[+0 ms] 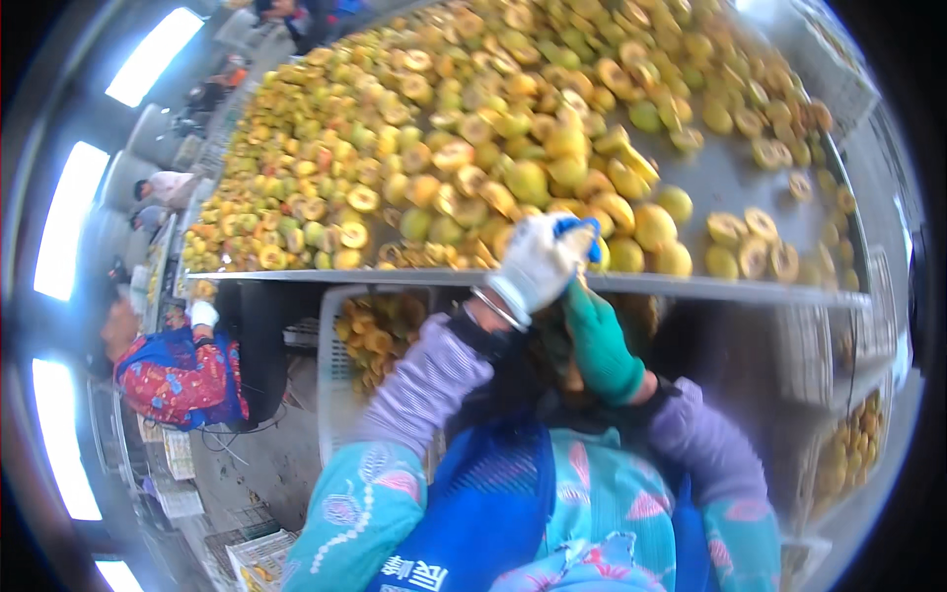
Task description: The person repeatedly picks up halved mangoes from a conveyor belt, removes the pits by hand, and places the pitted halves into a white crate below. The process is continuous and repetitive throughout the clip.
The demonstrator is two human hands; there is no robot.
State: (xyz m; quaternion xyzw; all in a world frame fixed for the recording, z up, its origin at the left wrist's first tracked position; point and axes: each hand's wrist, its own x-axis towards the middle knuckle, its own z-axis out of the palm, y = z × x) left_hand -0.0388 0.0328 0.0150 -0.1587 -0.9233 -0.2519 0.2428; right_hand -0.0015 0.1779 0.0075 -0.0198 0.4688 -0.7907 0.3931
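My left hand (541,259), in a white glove with blue at the fingertips, is closed around a pale orange-yellow piece of fruit (582,243) at the table's near edge. My right hand (602,345), in a green glove, comes up from below and meets it, its fingers curled together. Whatever the right fingers grip, if anything, is hidden between the two hands. Just beyond the hands, many yellow-green halved fruits (653,227) lie heaped on the metal table (695,212), some with hollow cut faces turned up.
The table's raised metal rim (414,279) runs across in front of me. Below it stands a white crate (333,370) of fruit pieces, with more crated fruit (856,434) at the lower right. On the left a co-worker in a red floral sleeve (178,380) sits close by.
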